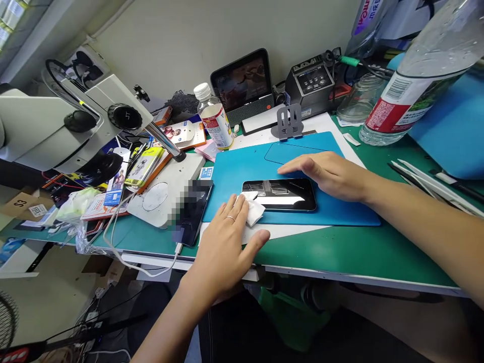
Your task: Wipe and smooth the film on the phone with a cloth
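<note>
A black smartphone [289,194] lies face up on a blue mat [242,169], its glossy screen reflecting light. My left hand [225,237] holds a folded white tissue [255,212] under its closely set fingers, at the phone's left end. Its thumb stands out to the side, and a ring shows on one finger. Over the phone's upper right edge is my right hand [327,174], open, with its fingers stretched to the left and nothing in it. Whether it touches the phone I cannot tell. Left of the mat lies a second dark phone [196,212], partly blurred out, with a white cable plugged in.
A microscope [53,126] stands at the left on a white base [159,201]. Behind the mat are a drink bottle [214,118], a smart display [244,83] and a grey phone stand [289,122]. A large water bottle [412,91] and tweezers [434,184] are at the right.
</note>
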`<state>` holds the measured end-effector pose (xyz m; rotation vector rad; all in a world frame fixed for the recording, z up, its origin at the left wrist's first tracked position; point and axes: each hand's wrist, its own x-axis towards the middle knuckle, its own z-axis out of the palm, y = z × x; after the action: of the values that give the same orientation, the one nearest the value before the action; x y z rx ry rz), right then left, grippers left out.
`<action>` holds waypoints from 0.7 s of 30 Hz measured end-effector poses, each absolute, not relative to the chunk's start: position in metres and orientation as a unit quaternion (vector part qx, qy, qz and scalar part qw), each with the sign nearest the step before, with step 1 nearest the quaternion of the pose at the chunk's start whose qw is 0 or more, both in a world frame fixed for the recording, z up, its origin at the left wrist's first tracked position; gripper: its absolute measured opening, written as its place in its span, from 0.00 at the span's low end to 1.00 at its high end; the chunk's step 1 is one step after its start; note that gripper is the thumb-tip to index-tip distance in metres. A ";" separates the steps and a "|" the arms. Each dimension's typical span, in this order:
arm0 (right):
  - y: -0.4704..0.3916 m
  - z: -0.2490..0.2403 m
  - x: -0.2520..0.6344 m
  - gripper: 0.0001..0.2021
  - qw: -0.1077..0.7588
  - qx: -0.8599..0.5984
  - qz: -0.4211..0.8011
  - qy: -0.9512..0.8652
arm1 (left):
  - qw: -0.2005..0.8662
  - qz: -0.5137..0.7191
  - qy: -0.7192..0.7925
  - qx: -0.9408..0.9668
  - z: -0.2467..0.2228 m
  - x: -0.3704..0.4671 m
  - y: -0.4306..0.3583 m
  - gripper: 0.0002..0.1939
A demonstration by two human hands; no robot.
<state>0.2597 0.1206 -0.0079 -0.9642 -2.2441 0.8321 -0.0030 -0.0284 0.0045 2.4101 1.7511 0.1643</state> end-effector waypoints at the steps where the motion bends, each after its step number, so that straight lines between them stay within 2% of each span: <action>1: 0.121 -0.009 0.259 0.40 0.278 -0.356 0.304 -0.839 | 0.082 0.058 0.587 0.803 0.005 -0.001 -0.025 0.36; 9: 0.119 -0.001 0.258 0.39 0.264 -0.356 0.279 -0.852 | 0.092 0.061 0.597 0.795 0.011 0.012 0.021 0.36; 15: 0.121 -0.002 0.257 0.27 0.258 -0.365 0.227 -0.865 | 0.087 0.052 0.571 0.815 0.011 0.038 0.028 0.39; 21: 0.122 -0.002 0.261 0.25 0.281 -0.409 0.205 -0.844 | 0.070 0.050 0.506 0.858 0.009 0.094 0.025 0.43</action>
<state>0.2612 0.1224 -0.0020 -1.0952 -2.2622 0.5486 0.0936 0.0249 0.0089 2.5832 1.5216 0.1501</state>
